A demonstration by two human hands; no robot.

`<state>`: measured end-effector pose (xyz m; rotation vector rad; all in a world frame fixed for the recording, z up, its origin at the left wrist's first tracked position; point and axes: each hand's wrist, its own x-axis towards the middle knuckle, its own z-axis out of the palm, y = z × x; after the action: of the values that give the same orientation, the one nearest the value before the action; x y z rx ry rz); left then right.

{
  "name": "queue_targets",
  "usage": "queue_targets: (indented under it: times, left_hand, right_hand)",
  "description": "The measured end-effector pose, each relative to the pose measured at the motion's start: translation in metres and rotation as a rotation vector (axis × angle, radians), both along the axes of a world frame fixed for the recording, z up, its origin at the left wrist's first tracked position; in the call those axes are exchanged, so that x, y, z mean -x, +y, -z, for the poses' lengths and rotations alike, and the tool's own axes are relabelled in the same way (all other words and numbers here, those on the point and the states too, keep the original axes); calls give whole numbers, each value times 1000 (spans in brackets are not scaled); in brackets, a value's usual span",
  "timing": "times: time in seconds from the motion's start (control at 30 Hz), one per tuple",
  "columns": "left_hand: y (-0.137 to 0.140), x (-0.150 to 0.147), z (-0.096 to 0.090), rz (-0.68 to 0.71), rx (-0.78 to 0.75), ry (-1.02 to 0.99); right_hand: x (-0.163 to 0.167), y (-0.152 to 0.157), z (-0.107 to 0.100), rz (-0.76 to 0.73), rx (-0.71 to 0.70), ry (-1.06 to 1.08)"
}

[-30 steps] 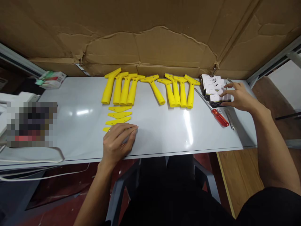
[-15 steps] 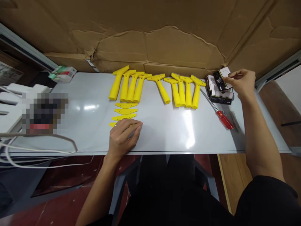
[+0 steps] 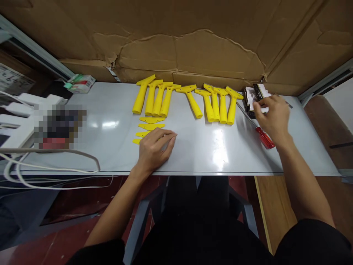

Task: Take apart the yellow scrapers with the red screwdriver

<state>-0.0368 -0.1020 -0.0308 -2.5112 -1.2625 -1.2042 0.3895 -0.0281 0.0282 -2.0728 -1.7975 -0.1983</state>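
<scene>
My left hand [image 3: 156, 149] rests on the table with its fingers bent together, and nothing shows in them. Just behind it lie several flat yellow plates [image 3: 151, 127] in a column, the nearest partly covered by the hand. My right hand [image 3: 273, 116] is at the small black-and-white boxes [image 3: 250, 96], fingers curled inward. Whatever its fingertips hold is hidden; a thin dark piece [image 3: 288, 105] shows beyond the hand. Yellow scraper handles [image 3: 165, 101] lie in a row along the back, those on the right [image 3: 233, 106] with screws in their heads. A red-handled screwdriver [image 3: 265, 138] lies below the right hand.
A cardboard wall [image 3: 215, 55] rises behind the grey table [image 3: 193, 151]. At the left are a white-and-green box [image 3: 82, 84], a white rack-like object [image 3: 16, 125], a blurred-out item [image 3: 63, 127] and loose white cables [image 3: 63, 169].
My right hand has moved slightly left and toward me, turning over in front of the boxes. The tilted top box now stands farther back. My left hand stays in place while the view shifts slightly.
</scene>
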Motion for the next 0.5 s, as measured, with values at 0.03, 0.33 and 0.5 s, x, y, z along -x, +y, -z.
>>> queue_targets:
  times: [0.03, 0.33, 0.5]
  left_hand:
    - [9, -10, -5, -36, 35, 6]
    - [123, -111, -19, -290, 554, 124]
    - [136, -117, -6, -292, 555, -56]
  right_hand:
    - [11, -3, 7, -75, -7, -2]
    - [87, -5, 45, -543, 177, -263]
    - [87, -4, 54, -557, 244, -283]
